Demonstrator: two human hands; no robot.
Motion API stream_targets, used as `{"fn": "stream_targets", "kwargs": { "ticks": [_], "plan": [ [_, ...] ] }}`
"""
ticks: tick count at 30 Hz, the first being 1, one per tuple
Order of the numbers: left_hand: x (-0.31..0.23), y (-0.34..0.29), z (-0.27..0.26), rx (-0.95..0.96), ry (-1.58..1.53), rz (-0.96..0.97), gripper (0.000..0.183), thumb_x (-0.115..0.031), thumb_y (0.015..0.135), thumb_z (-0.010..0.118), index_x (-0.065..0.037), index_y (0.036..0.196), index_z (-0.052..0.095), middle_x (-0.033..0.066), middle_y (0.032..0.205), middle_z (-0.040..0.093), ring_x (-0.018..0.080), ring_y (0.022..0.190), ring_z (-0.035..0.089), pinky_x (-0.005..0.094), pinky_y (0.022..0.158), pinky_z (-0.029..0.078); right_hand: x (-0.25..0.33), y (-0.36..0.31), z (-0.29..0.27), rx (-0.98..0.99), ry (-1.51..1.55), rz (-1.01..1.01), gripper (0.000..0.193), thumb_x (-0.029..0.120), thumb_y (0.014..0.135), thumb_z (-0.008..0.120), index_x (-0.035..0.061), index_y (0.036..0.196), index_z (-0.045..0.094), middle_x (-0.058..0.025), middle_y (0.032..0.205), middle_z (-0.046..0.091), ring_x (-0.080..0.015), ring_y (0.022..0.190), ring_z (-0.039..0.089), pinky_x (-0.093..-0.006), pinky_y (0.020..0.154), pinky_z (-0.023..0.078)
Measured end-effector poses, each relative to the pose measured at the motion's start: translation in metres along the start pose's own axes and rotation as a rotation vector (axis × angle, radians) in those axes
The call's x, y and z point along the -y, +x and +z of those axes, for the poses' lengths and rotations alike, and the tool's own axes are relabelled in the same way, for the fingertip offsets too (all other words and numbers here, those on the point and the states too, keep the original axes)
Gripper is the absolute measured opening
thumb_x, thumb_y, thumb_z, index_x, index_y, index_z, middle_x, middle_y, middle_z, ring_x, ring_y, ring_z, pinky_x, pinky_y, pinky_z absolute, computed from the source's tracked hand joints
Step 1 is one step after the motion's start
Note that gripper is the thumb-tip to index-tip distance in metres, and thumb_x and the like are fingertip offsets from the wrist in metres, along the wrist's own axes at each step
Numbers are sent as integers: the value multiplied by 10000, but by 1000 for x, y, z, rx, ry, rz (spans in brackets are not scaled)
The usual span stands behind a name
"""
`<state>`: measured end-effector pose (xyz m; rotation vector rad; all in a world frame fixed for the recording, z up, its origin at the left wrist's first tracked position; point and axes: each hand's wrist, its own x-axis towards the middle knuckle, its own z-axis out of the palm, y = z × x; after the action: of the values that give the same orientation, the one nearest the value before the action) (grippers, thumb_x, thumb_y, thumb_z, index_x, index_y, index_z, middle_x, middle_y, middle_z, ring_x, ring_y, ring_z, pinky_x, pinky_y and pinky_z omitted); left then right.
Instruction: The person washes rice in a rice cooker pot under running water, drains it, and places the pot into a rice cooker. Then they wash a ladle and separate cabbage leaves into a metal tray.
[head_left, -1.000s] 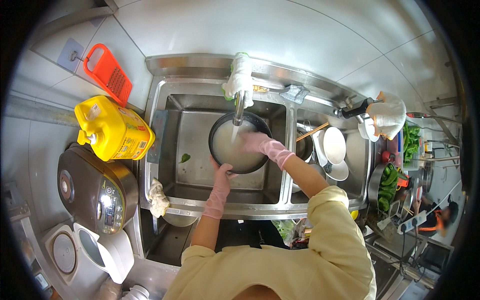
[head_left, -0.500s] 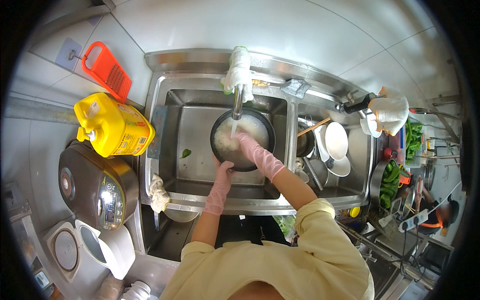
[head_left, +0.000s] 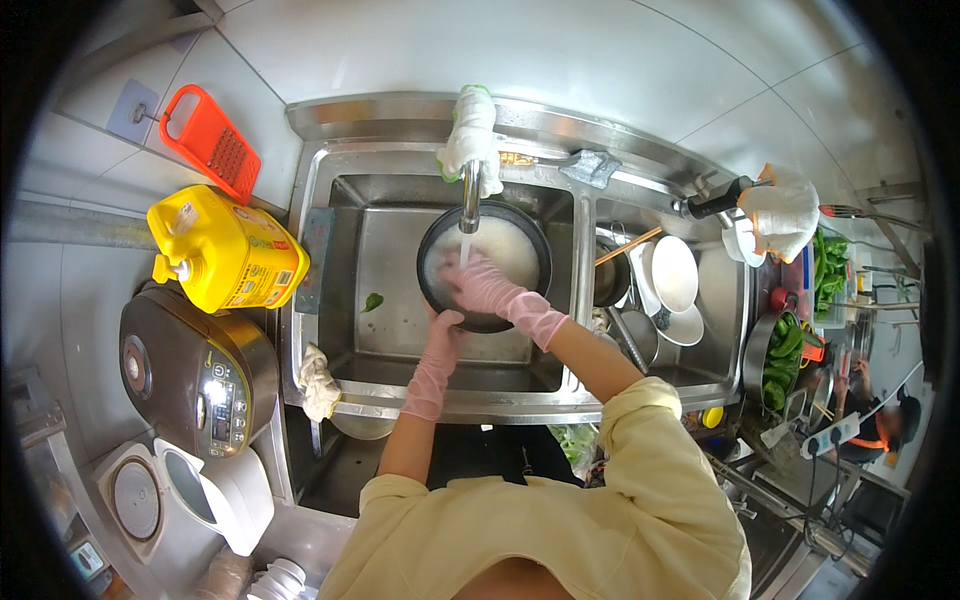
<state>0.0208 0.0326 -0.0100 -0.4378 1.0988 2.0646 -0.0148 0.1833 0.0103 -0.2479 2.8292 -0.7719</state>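
- My round black bowl (head_left: 543, 275) is inside the shiny metal sink (head_left: 400, 342), under the silver tap (head_left: 470, 205).
- My pink-gloved left hand (head_left: 443, 327) touches its near-left side; I can't tell how tightly.
- My pink-gloved right hand (head_left: 478, 285) dips in, fingers too blurry to tell.
- Cloudy white water (head_left: 512, 248) is in; the tap runs. Maybe halfway.

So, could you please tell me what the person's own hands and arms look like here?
Both the left hand and the right hand wear thin, wrinkled pink gloves that reach past the wrists. Loose, pale yellow sleeves end around the elbows, leaving forearms partly bare. No markings can be made out.
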Motion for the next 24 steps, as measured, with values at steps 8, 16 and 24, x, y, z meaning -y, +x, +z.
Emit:
{"fn": "stream_targets", "kwargs": {
  "ticks": [8,16,24],
  "plan": [
    [-12,-10,-4,41,46,41,545,-160,744,559,-114,1278,459,61,1185,539,236,1052,553,413,805,520,-13,-33,-40,288,-582,-329,297,194,750,601,100,1016,694,-59,1104,613,-279,1141,503,-463,1039,321],
    [-18,-10,-1,85,115,10,807,-157,725,538,-299,1439,190,67,1267,451,244,1069,535,402,772,526,-46,32,-37,82,-410,-314,220,236,757,594,59,821,710,-115,1016,674,-281,983,614,-415,913,442],
    [-14,-12,4,10,88,33,878,-157,713,547,-313,1465,121,64,1279,442,240,1085,523,409,763,529,-55,22,-32,459,-55,215,488,426,847,551,80,1187,608,-134,1203,621,-300,1121,581,-415,927,454]
  ]
}}
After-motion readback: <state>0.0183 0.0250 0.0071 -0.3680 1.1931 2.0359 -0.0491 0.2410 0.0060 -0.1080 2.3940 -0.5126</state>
